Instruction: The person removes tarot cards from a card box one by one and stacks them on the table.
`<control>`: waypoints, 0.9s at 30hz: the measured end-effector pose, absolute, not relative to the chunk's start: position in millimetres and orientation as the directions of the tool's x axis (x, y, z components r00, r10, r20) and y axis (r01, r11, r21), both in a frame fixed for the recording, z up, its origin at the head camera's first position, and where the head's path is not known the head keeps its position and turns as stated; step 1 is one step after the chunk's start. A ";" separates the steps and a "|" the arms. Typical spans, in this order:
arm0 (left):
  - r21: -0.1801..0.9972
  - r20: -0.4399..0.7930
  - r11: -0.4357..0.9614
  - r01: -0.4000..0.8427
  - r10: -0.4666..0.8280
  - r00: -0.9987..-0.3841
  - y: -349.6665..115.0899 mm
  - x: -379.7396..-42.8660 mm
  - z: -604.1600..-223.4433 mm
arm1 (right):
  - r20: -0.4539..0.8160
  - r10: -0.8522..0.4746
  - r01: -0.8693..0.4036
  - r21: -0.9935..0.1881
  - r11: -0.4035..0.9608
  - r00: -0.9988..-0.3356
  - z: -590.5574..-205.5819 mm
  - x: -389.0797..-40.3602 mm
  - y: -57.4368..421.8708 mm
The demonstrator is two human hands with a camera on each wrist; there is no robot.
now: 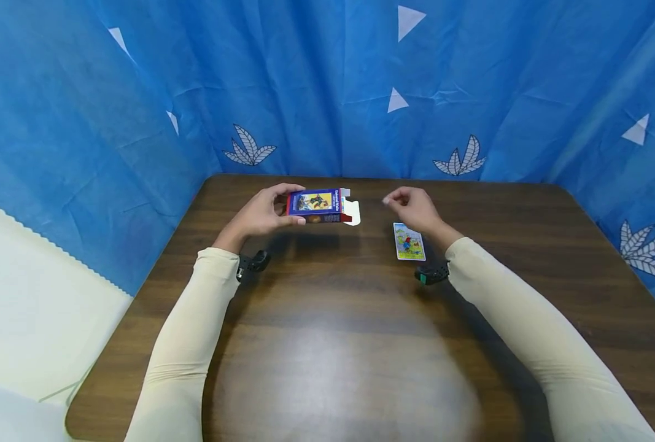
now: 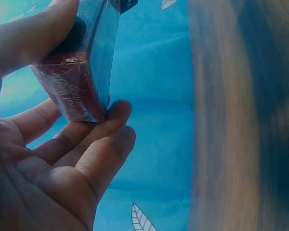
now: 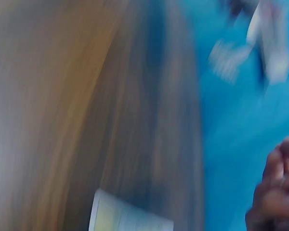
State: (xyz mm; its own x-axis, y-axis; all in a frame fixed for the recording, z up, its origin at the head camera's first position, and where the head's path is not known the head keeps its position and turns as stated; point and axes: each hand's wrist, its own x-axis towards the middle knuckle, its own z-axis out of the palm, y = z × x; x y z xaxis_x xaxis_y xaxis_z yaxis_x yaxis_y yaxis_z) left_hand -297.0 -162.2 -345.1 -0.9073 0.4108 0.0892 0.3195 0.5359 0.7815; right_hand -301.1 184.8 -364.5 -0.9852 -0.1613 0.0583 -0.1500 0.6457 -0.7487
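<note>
My left hand (image 1: 261,212) holds a blue and red card box (image 1: 313,202) above the table, thumb along the near side and fingers behind. Its white end flap (image 1: 352,212) stands open toward the right. The left wrist view shows the red bottom end of the box (image 2: 70,91) between thumb and fingers. My right hand (image 1: 412,209) hovers to the right of the box, fingers loosely bent, with no object visible in them. Below it a colourful picture card (image 1: 409,244) lies flat on the table. That card (image 3: 120,216) shows blurred at the bottom of the right wrist view.
The dark wooden table (image 1: 338,294) has rounded corners, with a bright reflection near the front. A blue curtain (image 1: 316,86) with leaf and triangle prints hangs behind and on both sides. Pale cloth (image 1: 34,307) lies at the left.
</note>
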 end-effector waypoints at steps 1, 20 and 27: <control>0.782 0.094 0.534 0.321 0.409 -0.908 -162.3 -297.1 -344.6 | 0.037 -0.199 -0.145 -0.813 0.564 -0.979 -359.2 -297.8 174.9; 0.790 0.109 0.516 0.330 0.411 -0.905 -162.2 -296.3 -344.1 | -0.261 -0.353 0.128 -0.925 0.359 -0.899 -345.2 -281.5 122.6; 0.791 0.107 0.517 0.327 0.409 -0.906 -163.5 -295.2 -341.6 | -0.268 -0.307 0.160 -0.929 0.335 -0.913 -343.4 -281.2 131.9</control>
State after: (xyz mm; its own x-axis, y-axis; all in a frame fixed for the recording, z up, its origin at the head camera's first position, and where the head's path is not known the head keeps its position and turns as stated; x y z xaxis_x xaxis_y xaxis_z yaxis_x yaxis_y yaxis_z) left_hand -295.2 -163.5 -341.6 -0.9064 0.4086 0.1072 0.3266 0.5167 0.7914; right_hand -281.2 131.9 -343.4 -0.9132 -0.3072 -0.2678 0.1596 0.3351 -0.9286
